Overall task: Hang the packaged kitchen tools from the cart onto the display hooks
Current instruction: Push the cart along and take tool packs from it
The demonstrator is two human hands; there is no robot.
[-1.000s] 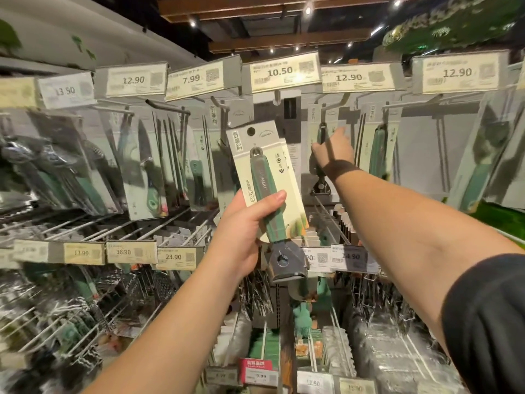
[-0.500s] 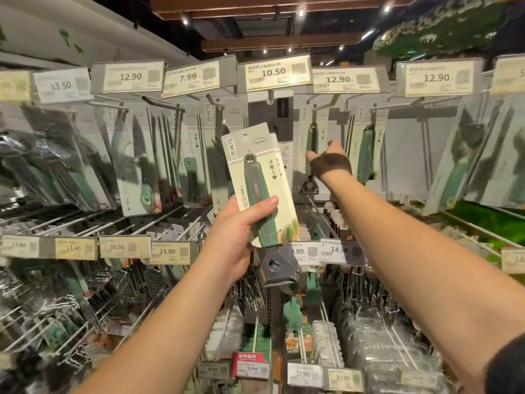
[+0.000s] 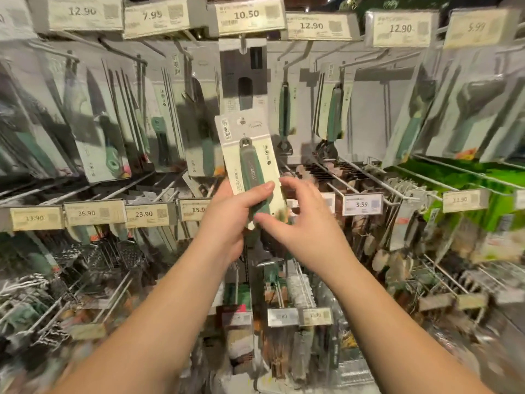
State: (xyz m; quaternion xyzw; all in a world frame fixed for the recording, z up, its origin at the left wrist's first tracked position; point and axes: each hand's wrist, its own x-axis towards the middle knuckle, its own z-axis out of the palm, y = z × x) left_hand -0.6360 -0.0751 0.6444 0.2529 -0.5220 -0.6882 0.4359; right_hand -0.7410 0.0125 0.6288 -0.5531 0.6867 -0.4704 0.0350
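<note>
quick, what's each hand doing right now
Left hand: closed around the packaged green-handled kitchen tool, holding it up in front of the display hooks.
Right hand: open, fingers spread at the package's lower edge; not gripping it.

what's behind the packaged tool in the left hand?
Behind the carded green-handled tool, gripped by the left hand, hang a dark package under the 10.50 tag and wire hooks. The card hides what lies directly behind it.
</note>
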